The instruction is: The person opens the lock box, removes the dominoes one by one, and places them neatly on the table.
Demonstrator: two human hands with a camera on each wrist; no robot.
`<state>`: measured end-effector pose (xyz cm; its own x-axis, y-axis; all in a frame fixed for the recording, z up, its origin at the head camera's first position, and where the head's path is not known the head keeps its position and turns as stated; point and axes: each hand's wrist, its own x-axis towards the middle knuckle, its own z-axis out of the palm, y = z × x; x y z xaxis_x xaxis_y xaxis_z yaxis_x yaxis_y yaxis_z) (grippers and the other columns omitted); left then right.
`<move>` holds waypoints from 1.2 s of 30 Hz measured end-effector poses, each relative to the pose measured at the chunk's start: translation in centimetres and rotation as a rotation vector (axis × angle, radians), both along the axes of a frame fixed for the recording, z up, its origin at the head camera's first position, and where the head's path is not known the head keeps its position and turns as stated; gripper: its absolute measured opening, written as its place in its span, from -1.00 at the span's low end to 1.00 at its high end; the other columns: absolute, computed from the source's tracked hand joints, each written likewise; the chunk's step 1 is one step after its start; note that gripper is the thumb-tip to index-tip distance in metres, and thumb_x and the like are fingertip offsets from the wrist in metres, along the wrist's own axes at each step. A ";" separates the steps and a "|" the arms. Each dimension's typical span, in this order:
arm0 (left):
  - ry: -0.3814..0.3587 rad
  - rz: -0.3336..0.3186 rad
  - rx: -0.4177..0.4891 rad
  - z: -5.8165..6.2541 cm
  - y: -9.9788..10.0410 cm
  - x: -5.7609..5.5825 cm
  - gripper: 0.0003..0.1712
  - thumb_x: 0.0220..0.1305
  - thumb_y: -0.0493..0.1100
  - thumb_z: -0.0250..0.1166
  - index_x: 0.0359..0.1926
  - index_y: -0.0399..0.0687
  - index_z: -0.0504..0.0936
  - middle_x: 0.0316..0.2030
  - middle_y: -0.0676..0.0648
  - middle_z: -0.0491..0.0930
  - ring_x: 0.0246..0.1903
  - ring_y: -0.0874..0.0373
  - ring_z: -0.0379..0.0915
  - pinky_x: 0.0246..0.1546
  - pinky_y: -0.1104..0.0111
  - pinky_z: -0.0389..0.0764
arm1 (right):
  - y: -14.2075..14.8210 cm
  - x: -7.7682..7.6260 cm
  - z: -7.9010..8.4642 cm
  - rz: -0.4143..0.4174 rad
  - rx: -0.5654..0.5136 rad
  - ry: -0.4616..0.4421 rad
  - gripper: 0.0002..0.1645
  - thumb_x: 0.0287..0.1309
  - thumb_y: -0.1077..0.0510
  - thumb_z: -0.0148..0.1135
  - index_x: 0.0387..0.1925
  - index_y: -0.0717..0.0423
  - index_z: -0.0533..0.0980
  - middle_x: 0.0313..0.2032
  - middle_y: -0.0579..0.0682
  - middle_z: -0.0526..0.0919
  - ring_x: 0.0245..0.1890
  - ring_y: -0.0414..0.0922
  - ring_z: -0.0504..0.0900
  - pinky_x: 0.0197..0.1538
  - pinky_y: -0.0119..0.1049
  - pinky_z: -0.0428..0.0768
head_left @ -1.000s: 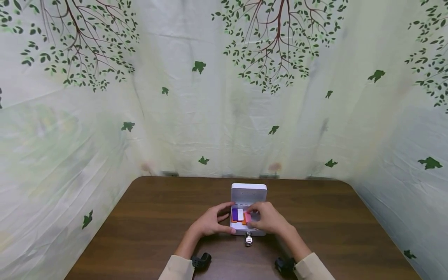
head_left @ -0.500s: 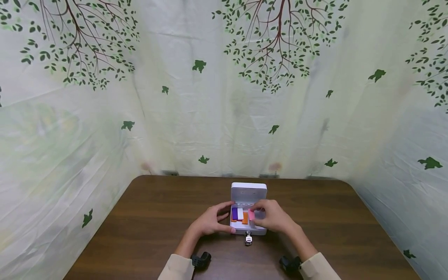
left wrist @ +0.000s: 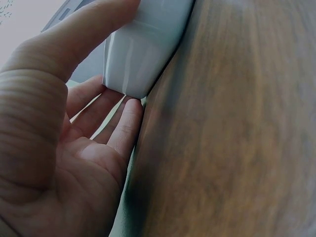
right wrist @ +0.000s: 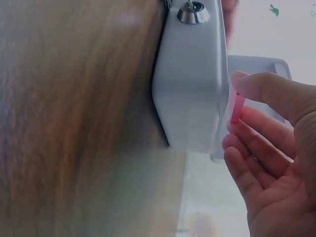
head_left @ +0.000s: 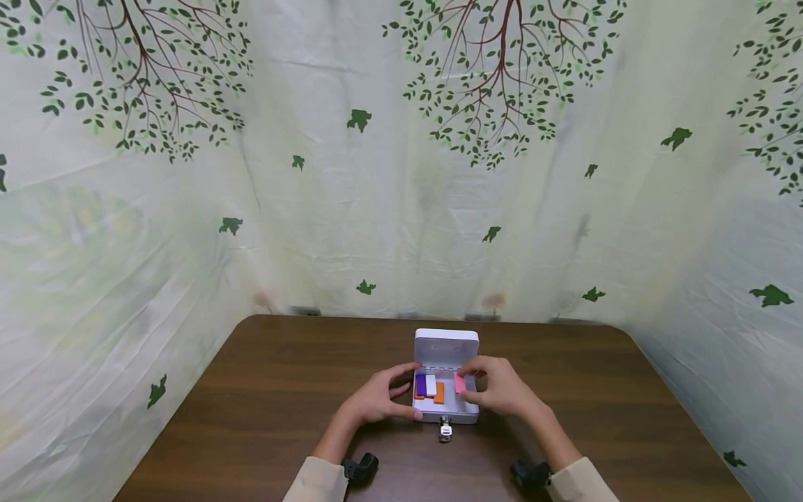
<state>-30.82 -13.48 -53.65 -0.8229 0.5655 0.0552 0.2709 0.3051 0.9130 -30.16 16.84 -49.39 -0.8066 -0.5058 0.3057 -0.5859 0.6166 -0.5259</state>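
A small white lockbox (head_left: 464, 418) stands on the table with its lid (head_left: 446, 346) raised. My left hand (head_left: 380, 396) holds the box's left end, thumb on the front corner and fingers at the back corner. Between thumb and fingers of my right hand (head_left: 498, 387) is a pink rectangular slab (right wrist: 238, 107), pinched upright at the right side of the box. Inside, on the left, lie a purple piece (head_left: 420, 385), a white piece (head_left: 431, 385) and an orange piece (head_left: 439, 392), with more orange showing under the purple one.
Keys (head_left: 445, 431) hang from the lock (right wrist: 193, 14) on the box's front. Brown wood-grain table (head_left: 301, 355) surrounds the box. Behind it hangs a pale curtain (head_left: 401, 209) printed with leaves and branches. Each wrist wears a black camera.
My right hand has carried the pink slab rightward across the box, away from the orange piece it overlapped. The left hand and the box stay in place.
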 end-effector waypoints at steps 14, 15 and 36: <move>-0.003 -0.004 0.001 0.0 0.0 0.0 0.09 0.05 -0.05 0.66 0.54 0.01 0.28 0.53 -0.07 0.25 0.53 -0.08 0.19 0.42 0.22 0.45 | 1.5 0.2 0.0 0.010 -0.033 0.023 -0.66 0.02 0.13 0.59 -0.13 0.08 0.71 -0.20 -0.09 0.77 -0.18 0.00 0.73 -0.05 -0.04 0.79; -0.003 -0.006 0.001 0.0 0.0 0.1 0.09 0.05 -0.05 0.65 0.54 0.01 0.28 0.53 -0.07 0.25 0.53 -0.08 0.19 0.42 0.22 0.45 | 1.6 0.2 0.0 0.011 -0.034 0.025 -0.66 0.02 0.13 0.59 -0.13 0.09 0.71 -0.20 -0.08 0.77 -0.18 0.01 0.73 -0.05 -0.03 0.79; 0.001 0.001 -0.023 0.2 -0.1 0.1 0.12 0.04 0.02 0.65 0.56 0.04 0.26 0.54 -0.04 0.23 0.53 -0.06 0.19 0.41 0.24 0.46 | 3.9 0.3 0.0 -0.039 0.006 -0.005 -0.66 0.02 0.16 0.59 -0.12 0.03 0.70 -0.16 -0.14 0.76 -0.15 -0.04 0.71 -0.02 -0.07 0.77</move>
